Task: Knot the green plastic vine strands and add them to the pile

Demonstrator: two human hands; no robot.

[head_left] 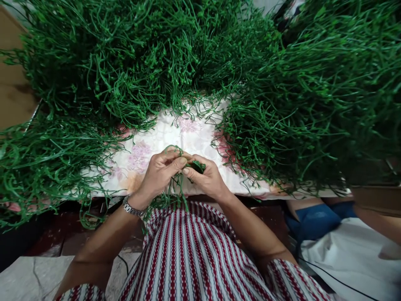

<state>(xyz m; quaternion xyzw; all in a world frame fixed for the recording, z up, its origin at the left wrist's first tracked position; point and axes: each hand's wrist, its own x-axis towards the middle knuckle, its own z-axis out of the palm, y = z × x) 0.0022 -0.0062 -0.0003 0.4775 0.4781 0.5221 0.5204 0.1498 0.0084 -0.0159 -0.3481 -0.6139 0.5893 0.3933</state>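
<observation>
My left hand (159, 172), with a metal watch (131, 206) at the wrist, is closed in a pinch on thin green stems (178, 184). Some of these stems loop over its fingers, and others hang below towards my lap. Thumb bent inward, my right hand (206, 175) meets the left and is closed around a dark green clump (198, 166) of the same slender, plastic-looking stems. The fingertips of both hands touch or nearly touch, so the exact point of grip is hidden. Both hands are over the near part of a flowered tablecloth (200, 142).
Large heaps of branching green stems (125, 54) cover the back of the table, with more on the left (56, 163) and right (313, 96). A cardboard box (14, 75) stands at far left. Another person (341, 242) sits close by at right.
</observation>
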